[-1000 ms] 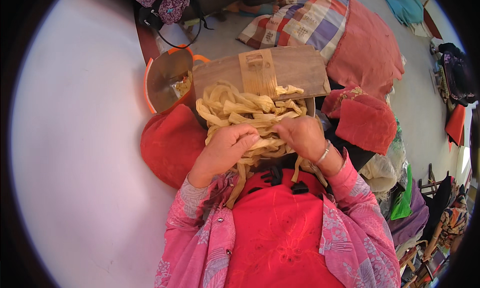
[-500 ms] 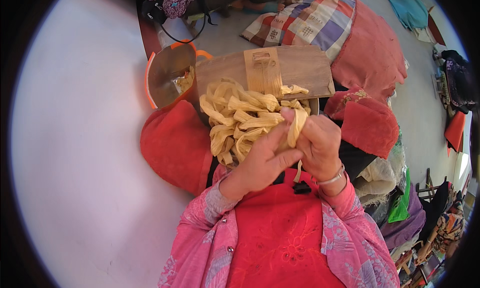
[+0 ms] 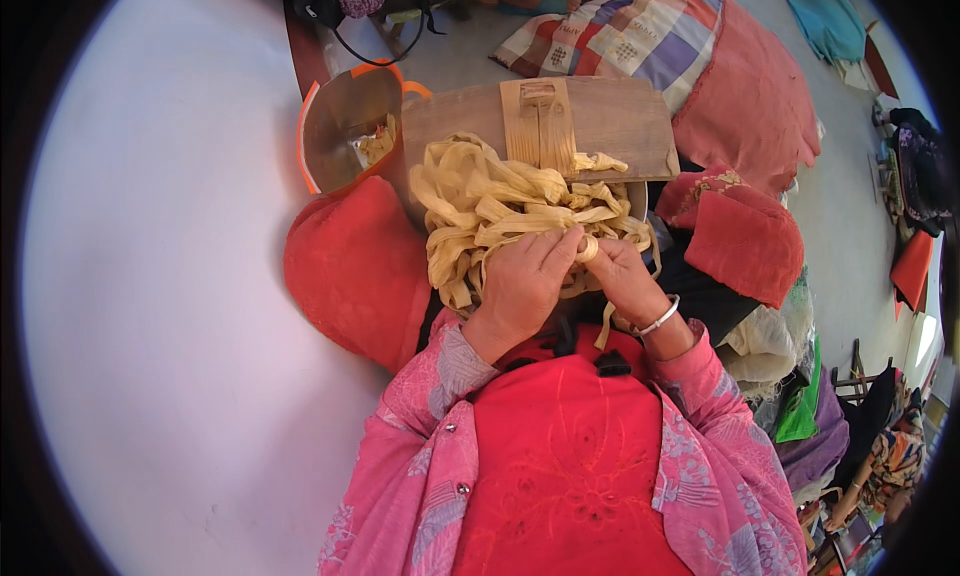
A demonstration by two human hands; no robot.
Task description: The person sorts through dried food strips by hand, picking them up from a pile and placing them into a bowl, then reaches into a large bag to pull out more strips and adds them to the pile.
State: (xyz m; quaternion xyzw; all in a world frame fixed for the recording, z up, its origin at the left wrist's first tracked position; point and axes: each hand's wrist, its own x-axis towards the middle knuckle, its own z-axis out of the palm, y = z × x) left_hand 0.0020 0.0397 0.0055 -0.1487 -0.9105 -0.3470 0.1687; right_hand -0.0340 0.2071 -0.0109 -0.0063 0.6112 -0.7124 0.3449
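A heap of long, flat, pale yellow strips (image 3: 480, 201) lies in front of me against the near side of a wooden board (image 3: 630, 126). Just over the heap's near edge, my left hand (image 3: 520, 284) has its fingers curled together, pinching at a yellow strip (image 3: 589, 249). That strip forms a small tight coil between the two hands. My right hand (image 3: 632, 284), with a bracelet at the wrist, grips the coil from the other side. One short yellow piece (image 3: 600, 163) rests on the board. A thin tail of strip hangs below my hands.
Beyond the heap on the left stands an orange-rimmed bucket (image 3: 308, 126) with scraps inside. Red cloths (image 3: 350, 276) cover both sides of my lap. A checked cloth (image 3: 640, 36) lies past the board. Another person's arm (image 3: 845, 501) shows at the lower right.
The loose loop of strip between my hands has become a small tight coil. My left fingers, spread before, are curled in, and both hands sit closer together.
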